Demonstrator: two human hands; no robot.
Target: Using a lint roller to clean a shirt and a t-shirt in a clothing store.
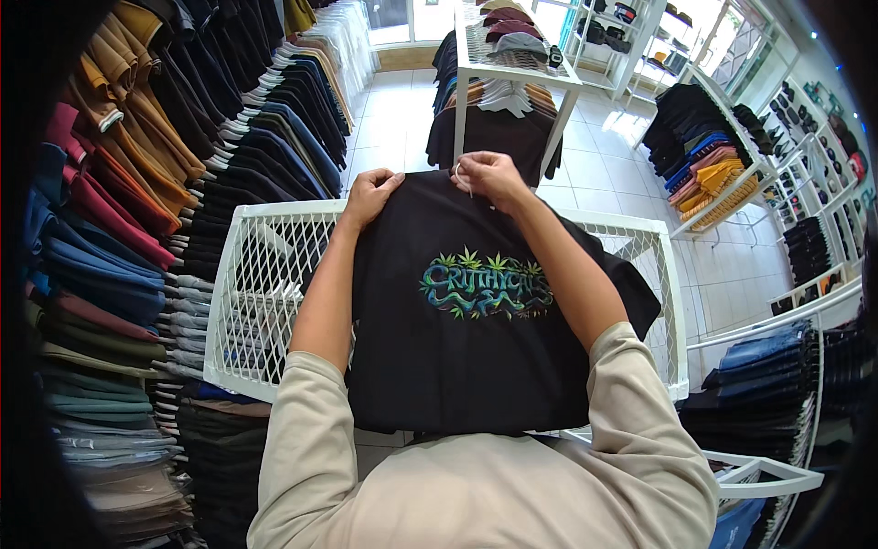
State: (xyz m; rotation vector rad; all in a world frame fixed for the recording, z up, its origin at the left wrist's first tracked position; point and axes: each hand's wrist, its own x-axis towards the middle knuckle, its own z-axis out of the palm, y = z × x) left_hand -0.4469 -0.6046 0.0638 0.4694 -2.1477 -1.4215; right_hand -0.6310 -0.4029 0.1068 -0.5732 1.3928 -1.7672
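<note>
A black T-shirt lies spread over a white mesh-topped rack in front of me. Its front bears a colourful print with lettering and green leaves. At the shirt's far left corner, my left hand pinches the fabric between thumb and fingers. My right hand is at the neckline, its fingers closed on a thin white curved piece that looks like a clothes hanger's hook. The rest of that piece is hidden by the hand and the shirt. My right forearm covers part of the print.
The white metal mesh rack extends on both sides of the shirt. Hanging garments line the left. Beyond stands another white rack with caps on top. Folded jeans and a white metal bar are close on the right.
</note>
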